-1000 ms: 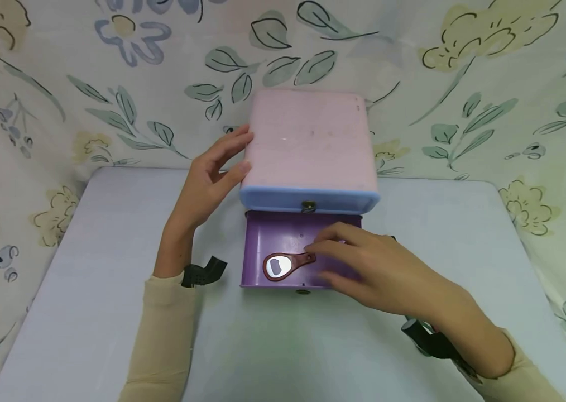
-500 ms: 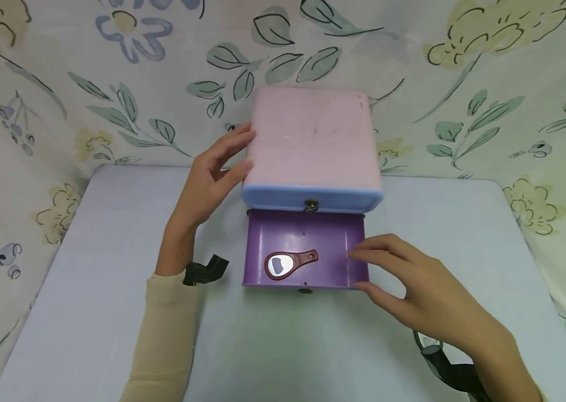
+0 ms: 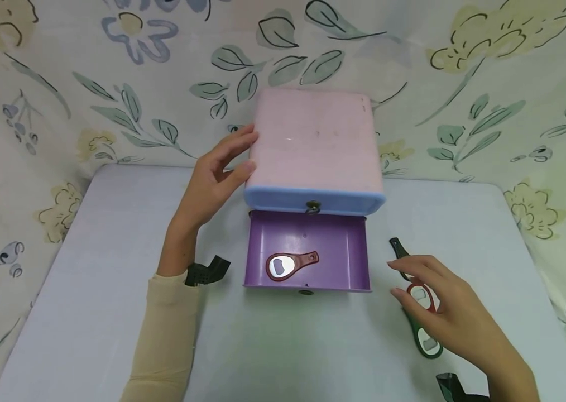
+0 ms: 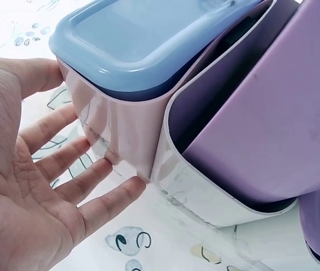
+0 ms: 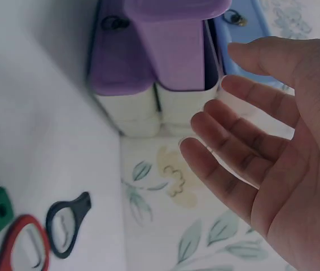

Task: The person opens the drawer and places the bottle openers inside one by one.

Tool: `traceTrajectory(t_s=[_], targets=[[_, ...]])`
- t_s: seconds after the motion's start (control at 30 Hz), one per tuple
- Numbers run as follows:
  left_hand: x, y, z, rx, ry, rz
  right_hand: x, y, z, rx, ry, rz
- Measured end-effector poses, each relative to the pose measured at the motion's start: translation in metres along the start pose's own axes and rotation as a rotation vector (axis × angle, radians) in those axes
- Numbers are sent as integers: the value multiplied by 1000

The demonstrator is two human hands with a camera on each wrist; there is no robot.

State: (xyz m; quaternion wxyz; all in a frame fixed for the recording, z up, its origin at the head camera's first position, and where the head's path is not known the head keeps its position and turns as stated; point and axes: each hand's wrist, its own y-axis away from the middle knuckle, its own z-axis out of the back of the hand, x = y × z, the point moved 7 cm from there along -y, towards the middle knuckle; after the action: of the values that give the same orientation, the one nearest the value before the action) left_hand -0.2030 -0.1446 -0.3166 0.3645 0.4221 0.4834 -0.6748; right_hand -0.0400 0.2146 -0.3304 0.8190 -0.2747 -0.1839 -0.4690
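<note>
A stacked drawer box (image 3: 313,145) has a pink top and a blue drawer front. Its lower purple drawer (image 3: 345,251) is pulled out, and a brown-red bottle opener (image 3: 308,258) lies inside. My left hand (image 3: 205,187) rests its fingertips against the box's pink side (image 4: 128,127), fingers spread. To the right of the drawer, my right hand (image 3: 456,315) hovers with thumb and fingers apart, holding nothing. Beneath it lie a black bottle opener (image 3: 397,247), a red bottle opener (image 3: 432,301) and a green bottle opener (image 3: 417,332), partly hidden by the hand.
The white tabletop (image 3: 273,346) ends at a floral cloth (image 3: 162,100) behind the box. In the right wrist view, a ring hangs on the blue drawer front (image 5: 250,34), and another on a purple drawer front (image 5: 120,51).
My right hand has withdrawn from over the purple drawer to the right, above the bottle openers on the table. The brown-red opener stays in the drawer; my left hand keeps its place.
</note>
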Motion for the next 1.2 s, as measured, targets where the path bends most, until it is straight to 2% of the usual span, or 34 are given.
traceTrajectory(t_s=[0.13,0.47,0.8,1.1,1.2], targets=[[1,0,1,0,-10,1,-13,12,-9,-35,13,-16],[1,-1,0,-2,0,1,-47,44,-35,-11,134,-252],[-1,-1,-2,1,4,-2,-61,78,-42,-26,219,-313],[0,1,-1,3,-1,-2,-64,96,-50,-41,255,-328],[0,0,0,-1,-3,-7,-65,101,-50,-38,264,-358]])
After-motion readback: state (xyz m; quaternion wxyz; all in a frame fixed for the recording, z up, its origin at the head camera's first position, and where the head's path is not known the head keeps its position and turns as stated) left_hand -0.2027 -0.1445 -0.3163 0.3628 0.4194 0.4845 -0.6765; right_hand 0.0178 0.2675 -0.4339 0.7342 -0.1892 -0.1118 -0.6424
